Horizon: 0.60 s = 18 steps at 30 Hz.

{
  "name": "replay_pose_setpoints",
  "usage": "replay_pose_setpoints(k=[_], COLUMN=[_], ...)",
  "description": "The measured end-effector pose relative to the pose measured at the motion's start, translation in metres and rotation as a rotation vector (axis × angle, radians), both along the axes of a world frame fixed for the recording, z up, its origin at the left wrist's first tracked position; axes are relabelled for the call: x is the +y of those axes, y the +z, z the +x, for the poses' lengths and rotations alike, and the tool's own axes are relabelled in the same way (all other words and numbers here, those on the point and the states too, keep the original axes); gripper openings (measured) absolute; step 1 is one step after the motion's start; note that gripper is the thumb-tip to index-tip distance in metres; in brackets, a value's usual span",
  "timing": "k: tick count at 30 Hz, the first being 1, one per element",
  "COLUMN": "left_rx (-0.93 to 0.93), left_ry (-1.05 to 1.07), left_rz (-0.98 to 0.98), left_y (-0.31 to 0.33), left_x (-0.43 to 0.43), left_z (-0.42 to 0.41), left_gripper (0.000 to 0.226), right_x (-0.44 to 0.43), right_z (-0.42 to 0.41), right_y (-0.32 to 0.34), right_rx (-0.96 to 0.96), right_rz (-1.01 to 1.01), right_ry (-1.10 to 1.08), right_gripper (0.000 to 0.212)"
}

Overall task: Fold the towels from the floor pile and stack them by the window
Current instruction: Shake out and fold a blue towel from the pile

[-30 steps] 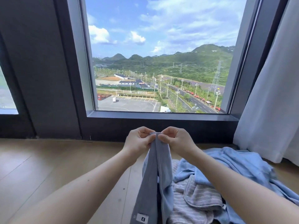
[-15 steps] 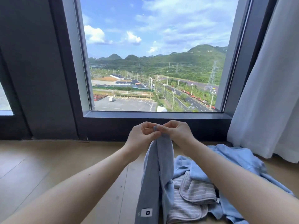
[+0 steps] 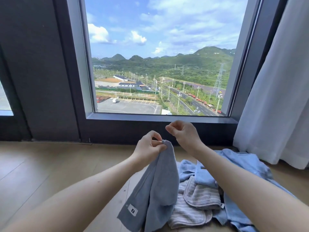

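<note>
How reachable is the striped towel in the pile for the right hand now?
Probably yes: the right hand holds nothing, its forearm crosses above the pile, and the striped towel lies mostly uncovered on top.

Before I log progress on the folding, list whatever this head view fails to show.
- Grey-blue towel: lower end cut off by the head view's bottom edge.
- Its label: mark too small to read.
- Light blue towel and striped towels in the floor pile: partly hidden behind the right forearm; count unclear.
</note>
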<state>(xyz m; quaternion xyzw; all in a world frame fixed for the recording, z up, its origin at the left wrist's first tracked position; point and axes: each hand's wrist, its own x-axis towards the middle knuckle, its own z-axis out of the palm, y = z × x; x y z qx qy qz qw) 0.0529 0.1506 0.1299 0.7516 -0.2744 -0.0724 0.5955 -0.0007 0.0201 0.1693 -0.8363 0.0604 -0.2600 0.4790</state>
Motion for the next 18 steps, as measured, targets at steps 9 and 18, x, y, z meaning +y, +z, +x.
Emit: replay_pose_setpoints(k=[9, 18], left_rx=[0.039, 0.1], left_ry=[0.032, 0.01], left_rz=[-0.193, -0.278], left_y=[0.009, 0.012], left_x=[-0.001, 0.002], left_z=[0.004, 0.005], left_gripper=[0.039, 0.023], right_x=[-0.008, 0.002], right_z=[-0.007, -0.002], right_y=[-0.012, -0.012], right_rx=[0.052, 0.0], right_rz=[0.141, 0.213], right_ry=[0.126, 0.133], right_gripper=[0.01, 0.021])
